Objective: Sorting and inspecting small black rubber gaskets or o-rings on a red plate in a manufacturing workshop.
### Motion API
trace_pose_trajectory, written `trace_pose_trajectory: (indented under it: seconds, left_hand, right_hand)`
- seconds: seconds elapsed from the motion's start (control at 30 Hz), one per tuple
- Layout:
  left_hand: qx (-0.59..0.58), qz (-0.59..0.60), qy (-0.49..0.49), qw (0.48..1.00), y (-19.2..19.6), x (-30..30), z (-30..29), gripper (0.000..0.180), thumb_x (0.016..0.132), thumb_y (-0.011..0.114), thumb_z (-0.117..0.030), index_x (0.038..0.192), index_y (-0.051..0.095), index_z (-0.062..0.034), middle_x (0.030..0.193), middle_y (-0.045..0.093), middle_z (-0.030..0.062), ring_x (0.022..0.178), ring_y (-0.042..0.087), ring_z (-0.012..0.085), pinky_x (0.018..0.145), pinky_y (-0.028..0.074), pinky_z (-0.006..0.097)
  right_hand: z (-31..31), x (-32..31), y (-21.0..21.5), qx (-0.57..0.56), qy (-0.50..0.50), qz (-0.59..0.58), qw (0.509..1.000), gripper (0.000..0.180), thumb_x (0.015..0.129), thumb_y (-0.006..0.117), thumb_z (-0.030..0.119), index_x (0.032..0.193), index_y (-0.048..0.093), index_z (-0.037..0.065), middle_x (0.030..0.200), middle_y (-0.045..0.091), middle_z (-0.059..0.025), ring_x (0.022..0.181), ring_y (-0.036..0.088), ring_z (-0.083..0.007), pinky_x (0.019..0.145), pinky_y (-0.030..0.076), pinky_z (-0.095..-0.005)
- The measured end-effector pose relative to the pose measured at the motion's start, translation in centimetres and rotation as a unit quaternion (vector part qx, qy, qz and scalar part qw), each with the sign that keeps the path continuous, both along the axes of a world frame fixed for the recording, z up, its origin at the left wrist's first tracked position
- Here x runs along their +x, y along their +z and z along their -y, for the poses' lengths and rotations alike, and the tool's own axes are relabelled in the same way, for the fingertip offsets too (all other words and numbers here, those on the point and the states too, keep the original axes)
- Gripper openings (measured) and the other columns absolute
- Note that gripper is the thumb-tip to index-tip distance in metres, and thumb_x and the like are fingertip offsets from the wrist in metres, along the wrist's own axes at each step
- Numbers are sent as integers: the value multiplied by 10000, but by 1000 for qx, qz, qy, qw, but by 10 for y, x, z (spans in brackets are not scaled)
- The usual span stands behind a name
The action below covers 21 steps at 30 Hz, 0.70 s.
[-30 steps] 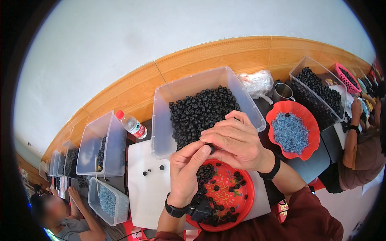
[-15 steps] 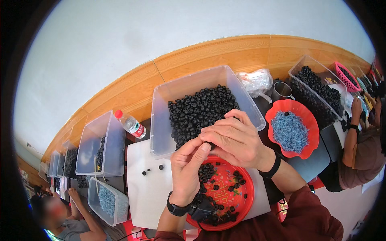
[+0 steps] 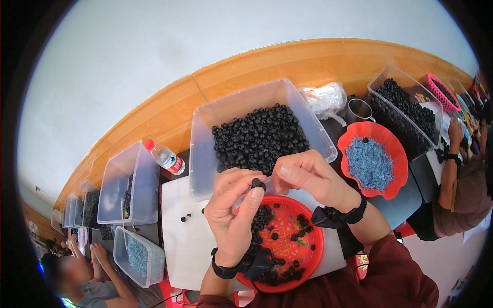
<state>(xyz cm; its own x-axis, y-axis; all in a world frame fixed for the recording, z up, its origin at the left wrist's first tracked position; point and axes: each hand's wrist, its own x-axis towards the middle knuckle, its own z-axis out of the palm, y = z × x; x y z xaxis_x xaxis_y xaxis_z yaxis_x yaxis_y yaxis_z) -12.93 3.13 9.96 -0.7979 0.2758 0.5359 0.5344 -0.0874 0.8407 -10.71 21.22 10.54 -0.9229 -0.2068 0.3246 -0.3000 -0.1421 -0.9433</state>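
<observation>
Between thumb and fingertips, my left hand (image 3: 231,213) pinches a small black plastic part (image 3: 257,183), round with a knob on top. Just to its right, my right hand (image 3: 316,179) is closed, its index finger curled under the thumb; what it holds, if anything, is hidden. Both hands are above the near edge of a clear plastic bin (image 3: 203,141), which holds a heap of black ring-shaped parts (image 3: 259,136). Below them on the table, a red round tray (image 3: 319,251) carries smaller black pieces, partly covered by my left wrist.
A red scalloped bowl (image 3: 401,164) of tiny blue pieces stands right, near a metal mug (image 3: 359,110) and a plastic bag (image 3: 324,100). Left are a bottle (image 3: 167,158), another bin (image 3: 119,190) and a small tub (image 3: 149,272). Co-workers sit on both sides.
My hands have come apart: the right has drawn away from the left. The black part, mostly covered before, now shows in my left fingertips.
</observation>
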Motion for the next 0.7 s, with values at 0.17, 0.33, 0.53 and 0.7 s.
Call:
trace_pose_trajectory:
  seconds: [0.17,0.33,0.53,0.7]
  left_hand:
    - [-42,-74,0,996,0,4,-3,173,786,658,-21,956,685,0,1021,631,105,987,540,243,889,421,340]
    - [-71,-128,-23,989,6,9,-1,199,763,683,-41,957,686,5,1027,624,92,1011,532,271,888,423,361]
    - [-91,-126,-14,988,4,7,-4,199,764,682,-23,960,686,8,1017,627,89,1006,537,267,883,427,362]
    - [-83,-108,5,991,-2,5,-6,180,799,662,-19,975,680,12,1001,633,92,986,549,252,875,432,346]
  right_hand:
    - [-1,6,2,-27,85,108,990,440,971,479,384,774,639,25,673,562,14,599,468,-52,528,358,-204]
    - [4,11,0,-73,157,132,976,435,959,496,409,725,621,65,601,454,51,515,354,-26,433,225,-203]
    - [10,11,-8,-106,162,157,968,432,944,517,406,632,530,108,558,360,80,483,277,-21,426,172,-218]
    - [19,10,-12,-183,125,203,954,393,929,516,343,607,474,122,551,343,77,467,265,-28,421,159,-222]
